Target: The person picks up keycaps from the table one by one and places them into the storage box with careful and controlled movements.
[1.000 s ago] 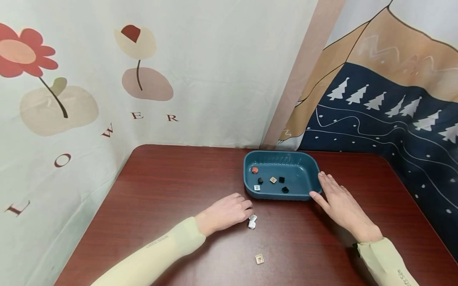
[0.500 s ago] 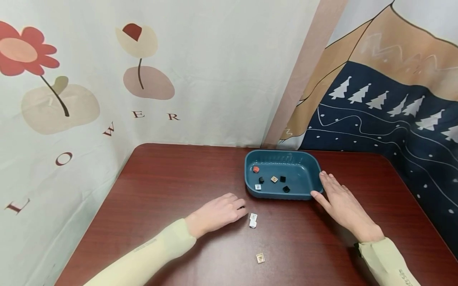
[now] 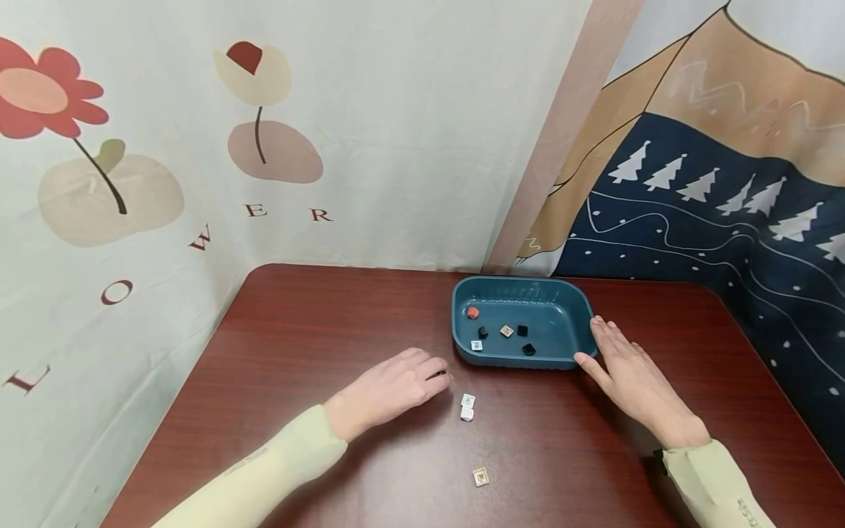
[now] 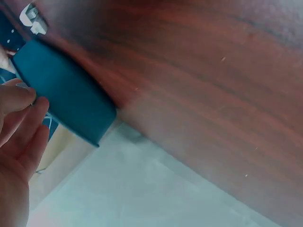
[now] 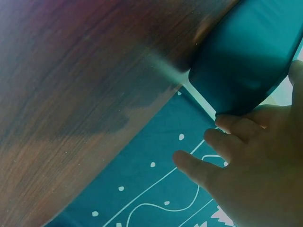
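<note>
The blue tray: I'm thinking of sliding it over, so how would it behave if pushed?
The blue tray probably keeps its shape, since its walls stand evenly. It seems unlikely to tip, being low and wide-based on the table. The small pieces inside may slide, as they lie scattered on its glossy floor.

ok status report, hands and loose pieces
Left hand near tray, contents unclear. Right hand touching tray. Two white pieces, one tan piece on table. Nothing visibly blocking.
</note>
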The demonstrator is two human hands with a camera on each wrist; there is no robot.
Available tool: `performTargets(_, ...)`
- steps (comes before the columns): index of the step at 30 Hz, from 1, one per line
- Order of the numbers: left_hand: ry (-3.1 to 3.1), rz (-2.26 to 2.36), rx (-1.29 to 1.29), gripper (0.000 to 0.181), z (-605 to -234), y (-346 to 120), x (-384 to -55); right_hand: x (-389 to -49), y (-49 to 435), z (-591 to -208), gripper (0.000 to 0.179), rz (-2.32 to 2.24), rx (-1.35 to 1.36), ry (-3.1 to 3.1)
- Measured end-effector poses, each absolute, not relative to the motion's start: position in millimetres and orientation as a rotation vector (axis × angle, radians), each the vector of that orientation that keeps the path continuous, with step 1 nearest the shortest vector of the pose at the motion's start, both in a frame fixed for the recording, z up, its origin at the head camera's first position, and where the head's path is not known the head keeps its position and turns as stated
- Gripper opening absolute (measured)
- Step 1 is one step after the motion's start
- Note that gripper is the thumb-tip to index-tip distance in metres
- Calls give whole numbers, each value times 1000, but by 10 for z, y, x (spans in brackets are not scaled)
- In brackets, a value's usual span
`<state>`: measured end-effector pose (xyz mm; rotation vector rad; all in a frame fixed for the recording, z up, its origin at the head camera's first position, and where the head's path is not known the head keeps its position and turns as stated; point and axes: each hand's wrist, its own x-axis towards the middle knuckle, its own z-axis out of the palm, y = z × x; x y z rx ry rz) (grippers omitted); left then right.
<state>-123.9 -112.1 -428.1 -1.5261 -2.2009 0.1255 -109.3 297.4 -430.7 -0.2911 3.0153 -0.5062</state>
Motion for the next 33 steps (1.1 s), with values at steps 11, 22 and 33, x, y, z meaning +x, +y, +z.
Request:
performTargets(11, -2140, 30, -1527, 36, -4132, -1123, -1227, -1099, 2959, -4295, 88, -503, -297, 3017)
performTargets(22, -2002, 18, -1519, 36, -4079, -1048, -1322, -1094, 2960, -4285, 88, -493, -296, 3022)
performTargets(33, -2018, -50, -1467, 27, -3979, -892, -1404, -1086, 2960, -4298, 87, -486, -297, 3033)
